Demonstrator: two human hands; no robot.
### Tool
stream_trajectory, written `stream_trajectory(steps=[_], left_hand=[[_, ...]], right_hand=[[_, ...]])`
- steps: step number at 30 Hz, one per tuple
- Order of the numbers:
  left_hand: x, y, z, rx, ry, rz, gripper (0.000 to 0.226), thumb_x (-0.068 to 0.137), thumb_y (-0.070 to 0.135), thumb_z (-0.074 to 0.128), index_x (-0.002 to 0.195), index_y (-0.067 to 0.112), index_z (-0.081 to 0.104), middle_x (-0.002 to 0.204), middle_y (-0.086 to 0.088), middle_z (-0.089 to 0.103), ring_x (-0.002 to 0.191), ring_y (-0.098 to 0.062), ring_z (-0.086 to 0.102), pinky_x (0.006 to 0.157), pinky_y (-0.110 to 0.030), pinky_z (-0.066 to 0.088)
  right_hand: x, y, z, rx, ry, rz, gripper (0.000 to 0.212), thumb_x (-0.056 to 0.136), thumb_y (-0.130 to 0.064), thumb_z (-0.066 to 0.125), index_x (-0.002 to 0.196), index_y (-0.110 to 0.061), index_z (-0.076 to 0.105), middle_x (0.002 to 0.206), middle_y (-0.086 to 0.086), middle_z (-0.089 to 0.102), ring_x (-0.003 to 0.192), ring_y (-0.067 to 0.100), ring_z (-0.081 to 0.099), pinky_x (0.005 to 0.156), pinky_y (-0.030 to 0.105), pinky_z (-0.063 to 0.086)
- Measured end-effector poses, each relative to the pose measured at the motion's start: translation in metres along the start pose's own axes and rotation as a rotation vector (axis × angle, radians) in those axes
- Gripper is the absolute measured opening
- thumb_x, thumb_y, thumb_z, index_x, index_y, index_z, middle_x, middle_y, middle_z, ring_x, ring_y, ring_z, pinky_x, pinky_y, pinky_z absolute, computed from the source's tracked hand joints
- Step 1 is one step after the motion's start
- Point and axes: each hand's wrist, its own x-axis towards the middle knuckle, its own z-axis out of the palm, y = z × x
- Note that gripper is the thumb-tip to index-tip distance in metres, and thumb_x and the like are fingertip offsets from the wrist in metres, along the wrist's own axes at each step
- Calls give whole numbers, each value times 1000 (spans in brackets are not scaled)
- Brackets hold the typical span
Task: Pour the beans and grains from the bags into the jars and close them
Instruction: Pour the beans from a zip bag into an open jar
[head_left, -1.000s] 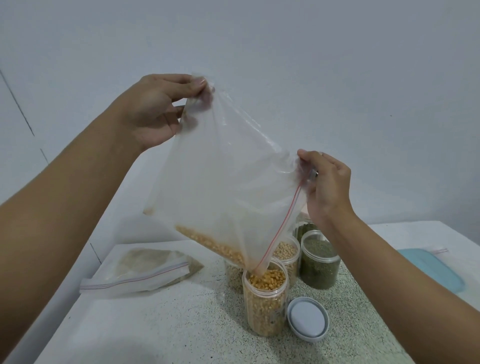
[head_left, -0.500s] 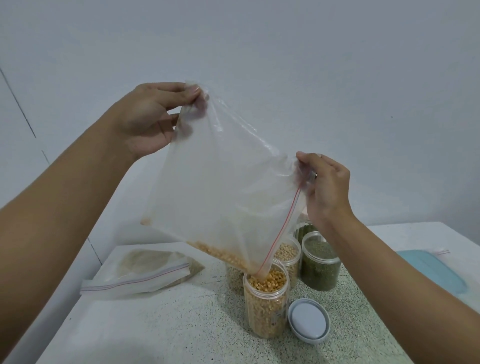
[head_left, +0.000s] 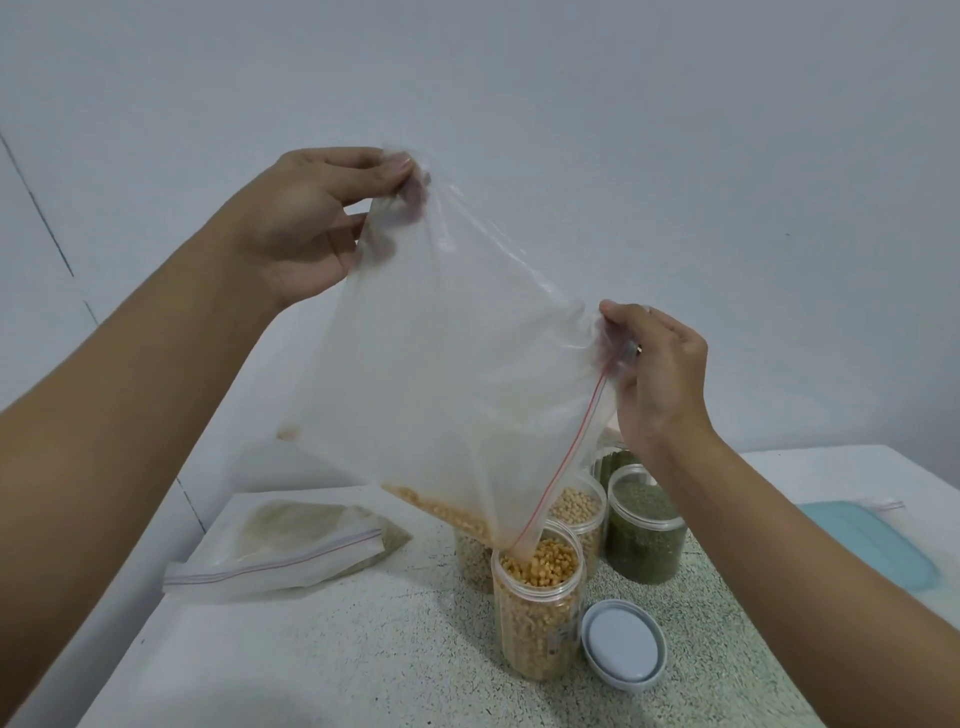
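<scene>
A clear zip bag (head_left: 447, 374) hangs tilted over an open jar (head_left: 535, 618) nearly full of yellow grains. The bag's lowest corner, by its red zip line, dips into the jar mouth, and a small heap of yellow grains lies in that corner. My left hand (head_left: 306, 228) pinches the bag's raised bottom corner. My right hand (head_left: 654, 374) pinches the zip end at the right. The jar's grey lid (head_left: 622, 644) lies flat on the table beside it.
Behind the open jar stand a jar of pale beans (head_left: 582, 512), a jar of green grains (head_left: 644, 530) and further jars partly hidden. A zip bag of greyish grains (head_left: 291, 545) lies at the left. A light blue lid (head_left: 872, 545) rests at the right on the speckled table (head_left: 363, 649).
The heap of yellow grains in the bag has shrunk and the jar's level has risen. My left hand has dropped slightly; both hands keep their hold.
</scene>
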Motion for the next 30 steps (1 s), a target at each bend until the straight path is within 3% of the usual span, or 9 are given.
stream_trajectory(steps=[3,7,11,15,20,23,28,30], left_hand=[[-1,-7,9,88,-28,-15,11,84,25,71,90,17,76,94,3,72,90,-14,68,69,-26,41],[0,-4,10,98,10,31,11,95,25,66,90,20,75,95,4,71,85,-11,65,70,-28,38],[-4,-10,14,180,-29,78,15,99,25,63,89,20,72,95,5,69,77,-10,56,67,-27,39],[-7,-8,14,119,-54,76,14,99,25,62,89,20,71,92,6,68,76,-10,54,67,-26,41],[-6,-13,17,91,-50,62,12,98,23,63,90,19,72,93,6,70,75,-9,54,66,-26,43],[-4,-9,19,139,-34,104,12,98,23,63,90,18,70,91,7,70,75,-10,52,65,-27,40],[-5,-8,24,152,-40,143,12,99,21,62,92,17,70,91,6,70,75,-10,52,65,-27,39],[-6,-5,26,169,-55,146,13,100,19,61,93,16,69,92,5,69,74,-9,51,64,-27,38]], right_hand=[[-4,5,0,-19,4,-2,29,87,-1,72,61,-7,60,61,0,55,67,16,53,64,25,45],[-5,1,2,15,15,-56,27,91,0,67,66,-5,58,63,-1,53,67,13,52,67,24,44],[-14,9,6,-105,-62,-127,35,98,-6,61,70,8,47,66,2,38,68,15,36,71,33,32],[-16,6,6,-108,-78,-131,28,99,-10,60,74,-2,51,68,1,40,70,16,36,74,38,31],[-19,7,3,-141,-124,-112,29,97,-12,61,76,6,52,67,2,41,70,16,37,76,39,31],[-17,3,5,-167,-150,-151,34,95,-15,61,76,10,47,73,11,38,76,26,35,79,42,30],[-16,5,6,-163,-140,-133,31,94,-12,61,75,9,50,69,5,41,74,21,37,78,42,30],[-18,4,7,-183,-164,-121,32,94,-14,62,73,5,47,72,10,37,76,26,34,78,42,29]])
